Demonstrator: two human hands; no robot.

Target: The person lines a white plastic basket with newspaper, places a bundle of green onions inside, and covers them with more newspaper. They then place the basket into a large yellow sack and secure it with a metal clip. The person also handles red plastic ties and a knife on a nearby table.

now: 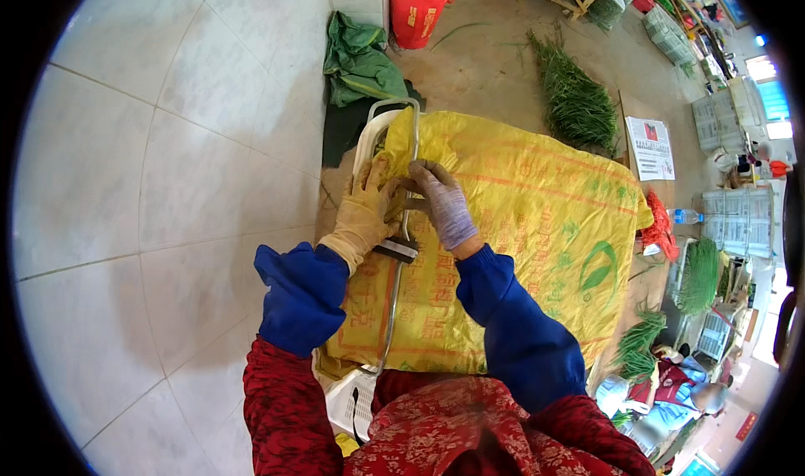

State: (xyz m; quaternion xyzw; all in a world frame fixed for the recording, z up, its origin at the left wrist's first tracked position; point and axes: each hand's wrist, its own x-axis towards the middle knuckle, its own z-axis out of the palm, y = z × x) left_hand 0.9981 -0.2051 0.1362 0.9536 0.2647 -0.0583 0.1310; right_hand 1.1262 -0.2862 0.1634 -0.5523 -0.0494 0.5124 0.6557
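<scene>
A yellow woven plastic sack (541,224) with red and green print lies spread before me over a white plastic crate (352,403), whose slotted wall shows at the bottom. A bent metal rod (391,306) runs lengthwise across the sack and ends in a loop at the top, with a dark block (396,249) crossing it near the middle. My left hand (365,212), in a yellowish glove, rests on the sack's edge to the left of the rod. Gloved in pale purple with dirty fingertips, my right hand (440,199) touches the rod or sack from the right. What lies between the fingers is hidden.
A green sack (358,61) and a red bucket (416,10) stand by the tiled wall (207,136). Long green stalks (575,92) lie on the floor beyond. At right are red netting (657,224), a water bottle (685,216), bundled greens (698,275) and a seated person (673,381).
</scene>
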